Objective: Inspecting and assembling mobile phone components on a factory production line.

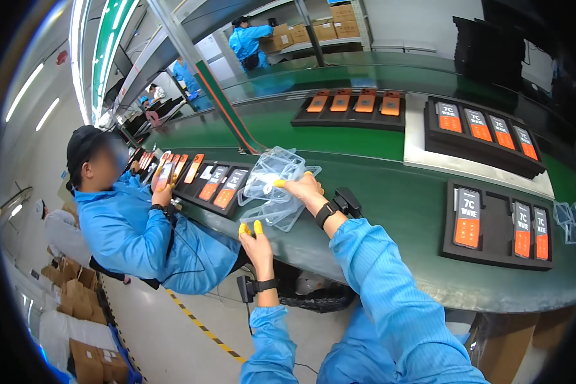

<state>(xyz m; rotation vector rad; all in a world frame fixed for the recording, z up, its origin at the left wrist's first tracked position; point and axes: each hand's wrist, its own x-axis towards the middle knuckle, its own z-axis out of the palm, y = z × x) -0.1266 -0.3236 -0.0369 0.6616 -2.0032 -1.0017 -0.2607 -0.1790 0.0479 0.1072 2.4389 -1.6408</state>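
Between your right hand and the black tray at the conveyor's near edge, bare green belt gives you free passage. To your left, the pile of clear plastic cases blocks the way, with a co-worker's tray just beyond. Toward the far edge, a long tray and a grey slab stand across.

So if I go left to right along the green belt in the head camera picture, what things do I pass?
Co-worker → black tray of phones → clear cases under the right hand → near black tray with three phones → small clear cases at the far right.
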